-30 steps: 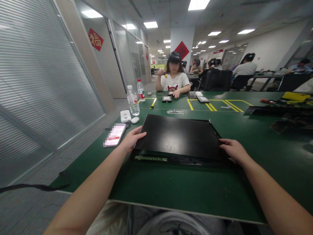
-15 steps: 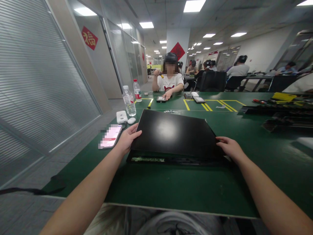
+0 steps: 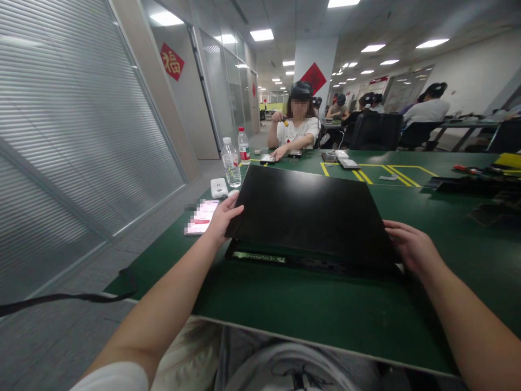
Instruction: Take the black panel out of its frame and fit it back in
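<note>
A black flat display panel [image 3: 305, 212] is held between my two hands, tilted with its far edge raised. My left hand [image 3: 224, 218] grips its left edge, thumb on top. My right hand [image 3: 413, 245] holds the right edge, fingers along the side and partly hidden by the panel. Under the near edge lies a dark frame [image 3: 317, 265], with a green circuit board strip [image 3: 260, 257] showing at its left. The panel covers most of this frame, and I cannot tell where the two touch.
On the green table [image 3: 285, 304], a phone [image 3: 202, 217], white device [image 3: 218, 188] and two water bottles [image 3: 232, 165] stand left. Dark parts [image 3: 468, 187] are piled right. Opposite, a person [image 3: 299, 125] holds a yellow-and-black tool [image 3: 285, 120] over small devices [image 3: 267, 158].
My view has turned left, so the scene sits further right. The panel's tilt has shifted slightly and its bright reflection has moved to the far edge. Both hands keep their hold.
</note>
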`<action>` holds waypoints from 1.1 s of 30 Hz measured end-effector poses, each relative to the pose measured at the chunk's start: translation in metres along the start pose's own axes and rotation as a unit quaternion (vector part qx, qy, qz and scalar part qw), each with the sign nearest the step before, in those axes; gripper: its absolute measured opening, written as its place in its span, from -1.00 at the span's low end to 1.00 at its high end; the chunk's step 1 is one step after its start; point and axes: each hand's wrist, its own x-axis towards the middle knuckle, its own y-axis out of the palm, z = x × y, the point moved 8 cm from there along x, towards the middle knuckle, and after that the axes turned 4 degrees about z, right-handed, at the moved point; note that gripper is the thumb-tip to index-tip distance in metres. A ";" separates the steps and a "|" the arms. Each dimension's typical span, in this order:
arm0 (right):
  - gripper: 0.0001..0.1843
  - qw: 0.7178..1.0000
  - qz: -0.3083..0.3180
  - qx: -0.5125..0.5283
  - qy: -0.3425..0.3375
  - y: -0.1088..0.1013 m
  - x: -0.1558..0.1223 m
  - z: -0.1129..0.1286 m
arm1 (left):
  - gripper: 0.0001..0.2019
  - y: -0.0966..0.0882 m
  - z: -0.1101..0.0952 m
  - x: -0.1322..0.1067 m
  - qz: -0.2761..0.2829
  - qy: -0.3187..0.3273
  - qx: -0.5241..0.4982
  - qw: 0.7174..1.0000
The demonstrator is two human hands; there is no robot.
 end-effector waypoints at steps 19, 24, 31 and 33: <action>-0.65 0.969 -0.158 0.122 0.149 -0.021 -0.048 0.021 | -0.37 0.008 0.018 0.000 0.036 -0.074 0.003 0.997; -0.60 0.977 -0.185 0.106 0.007 -0.060 -0.019 0.016 | -0.52 0.003 0.016 -0.003 -0.011 -0.027 0.173 0.985; -0.71 0.961 -0.211 0.176 -0.038 -0.066 -0.016 0.031 | -0.67 -0.001 0.014 0.002 -0.001 0.027 0.438 0.898; -0.75 0.953 -0.212 0.206 -0.057 -0.067 -0.017 0.036 | -0.69 -0.003 0.018 0.004 0.008 0.016 0.471 0.882</action>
